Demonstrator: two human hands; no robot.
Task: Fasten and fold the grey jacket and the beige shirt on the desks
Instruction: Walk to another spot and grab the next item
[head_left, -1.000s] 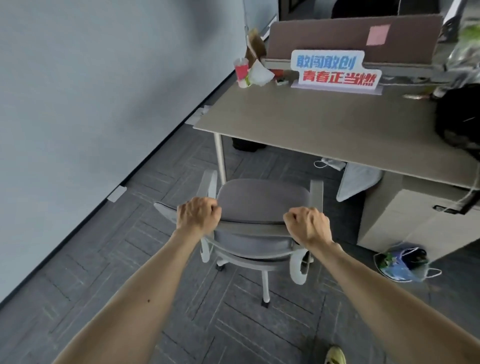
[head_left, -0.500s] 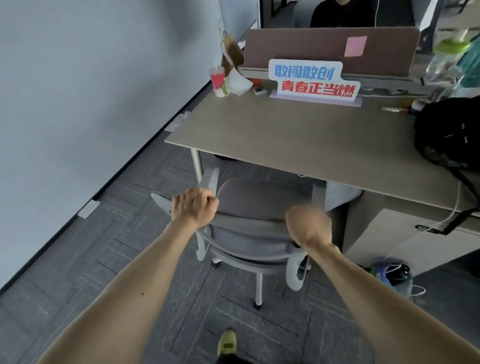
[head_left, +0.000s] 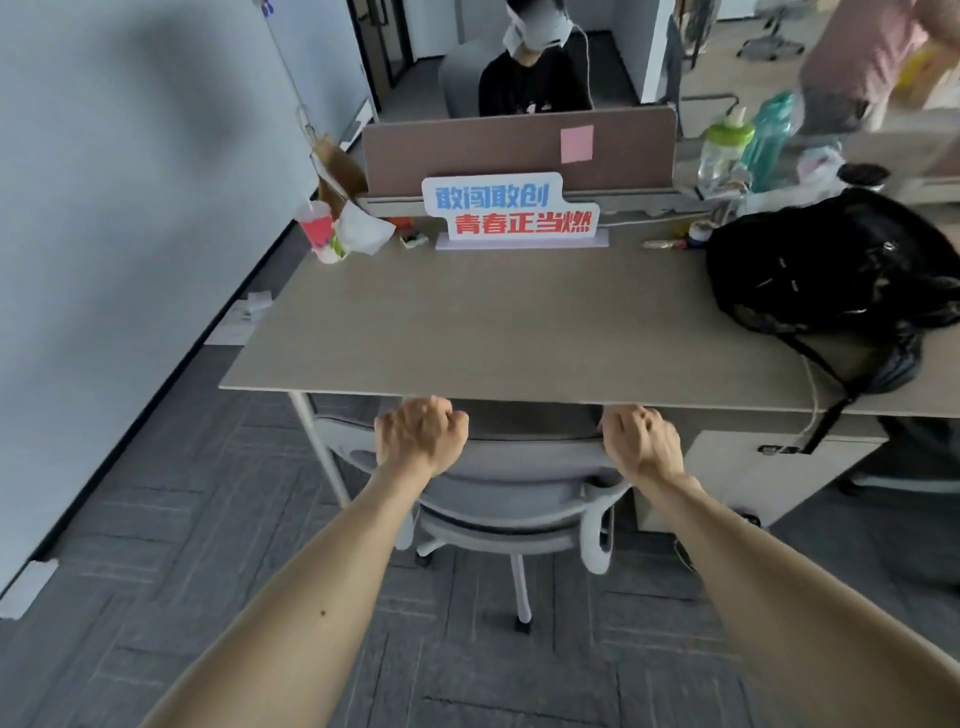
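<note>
At the near edge of the desk (head_left: 519, 332), both hands grip the top of a chair (head_left: 519, 470) back: left hand (head_left: 421, 434) at 11 o'clock, right hand (head_left: 641, 441) at 1 o'clock, fingers curled tight over the rim. Neither jacket nor shirt is in view. The step looks like tucking the chair under to make standing room. Push evenly toward 12 o'clock so it rolls straight; the gap looks tight between the desk leg (head_left: 322, 457) at the seat's 9 o'clock and the cabinet (head_left: 753, 467) at 3 o'clock. Mind the backpack (head_left: 831, 265) strap dangling over the edge at 2 o'clock. Then let go and look for the garments.
</note>
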